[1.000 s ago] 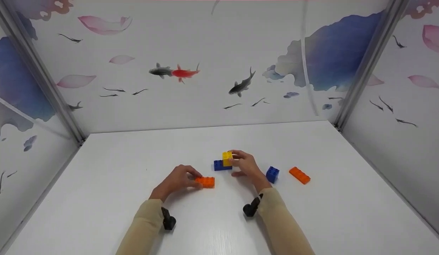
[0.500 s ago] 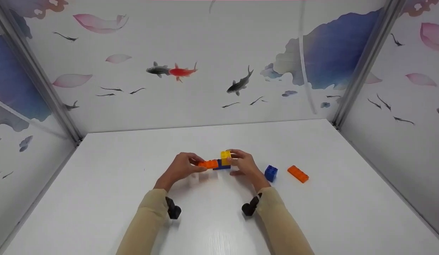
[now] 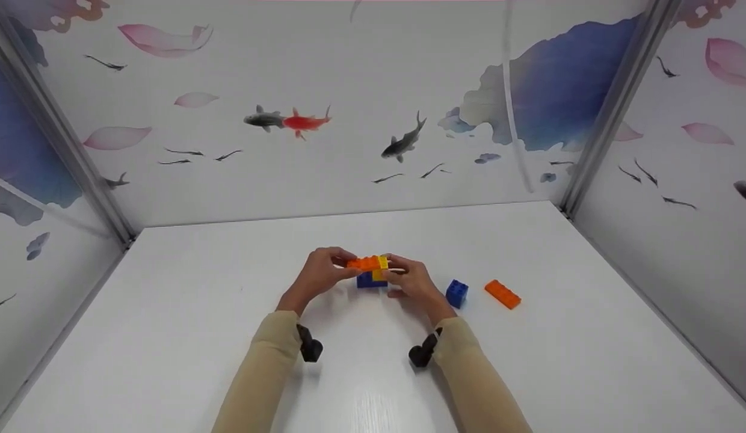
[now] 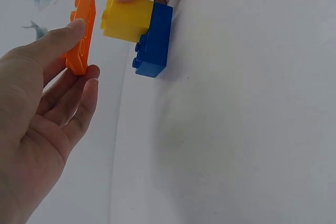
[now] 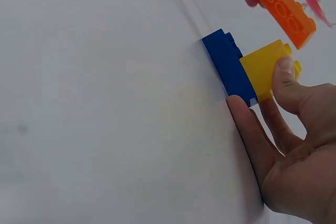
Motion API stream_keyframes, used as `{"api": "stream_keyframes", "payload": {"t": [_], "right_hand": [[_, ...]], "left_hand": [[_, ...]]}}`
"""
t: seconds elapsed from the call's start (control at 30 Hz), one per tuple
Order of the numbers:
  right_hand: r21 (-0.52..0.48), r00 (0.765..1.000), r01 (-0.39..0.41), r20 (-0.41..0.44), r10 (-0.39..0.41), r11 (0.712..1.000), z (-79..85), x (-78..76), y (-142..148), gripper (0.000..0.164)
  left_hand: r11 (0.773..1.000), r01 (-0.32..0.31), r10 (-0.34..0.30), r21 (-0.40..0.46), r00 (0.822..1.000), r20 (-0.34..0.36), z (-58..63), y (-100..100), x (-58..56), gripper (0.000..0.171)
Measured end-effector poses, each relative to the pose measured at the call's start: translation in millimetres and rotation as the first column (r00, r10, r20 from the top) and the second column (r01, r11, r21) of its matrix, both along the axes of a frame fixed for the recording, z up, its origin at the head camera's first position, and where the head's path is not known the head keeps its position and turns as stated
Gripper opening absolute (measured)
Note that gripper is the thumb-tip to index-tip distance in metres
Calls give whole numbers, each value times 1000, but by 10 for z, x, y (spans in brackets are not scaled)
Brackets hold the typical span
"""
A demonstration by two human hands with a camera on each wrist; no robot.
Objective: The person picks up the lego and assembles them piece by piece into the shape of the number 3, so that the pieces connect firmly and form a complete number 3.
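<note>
The left hand (image 3: 325,270) pinched an orange brick (image 3: 366,264) between thumb and fingers, its hollow underside turned toward the stack. The right hand (image 3: 412,279) gripped the yellow brick (image 5: 262,69), which sat upright on one end of a long blue brick (image 4: 156,43); a fingertip met that brick's end. The stack stood toward the far edge of the desk (image 3: 168,337). Both wrist views showed a gap between orange and yellow — nothing joined there yet.

Near the right wrist stood a small blue brick (image 3: 457,293), with a flat orange piece (image 3: 503,294) beyond it toward the desk's right edge, both untouched.

The step in hand appeared to be lining up the orange brick over the yellow studs. The next move probably called for lowering it level and pressing directly above yellow — pushing on an overhanging end could tilt it — while the right hand braced the stack.
</note>
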State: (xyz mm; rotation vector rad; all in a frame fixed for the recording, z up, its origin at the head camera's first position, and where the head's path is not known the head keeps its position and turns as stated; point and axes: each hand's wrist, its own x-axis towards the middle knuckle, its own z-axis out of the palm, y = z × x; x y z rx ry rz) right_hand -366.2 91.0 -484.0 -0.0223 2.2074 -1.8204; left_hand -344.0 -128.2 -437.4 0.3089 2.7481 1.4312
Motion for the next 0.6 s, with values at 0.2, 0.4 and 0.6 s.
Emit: {"api": "stream_keyframes", "payload": {"t": [0.2,0.4,0.6], "right_hand": [[-4,1000,-14,-3,14,1000,-15,-12,12,53],[1,1000,-11,-1,11,1000,-19,-15,17,53],[-5,1000,-11,1,11,1000,-8,-10,21,53]], "left_hand": [[1000,12,-12,22,1000,-12,-4,65,-41,28],[999,6,-5,41,1000,-27,-17,111,-75,28],[998,-7,9,64,1000,-25,-85,143,-113,30]]}}
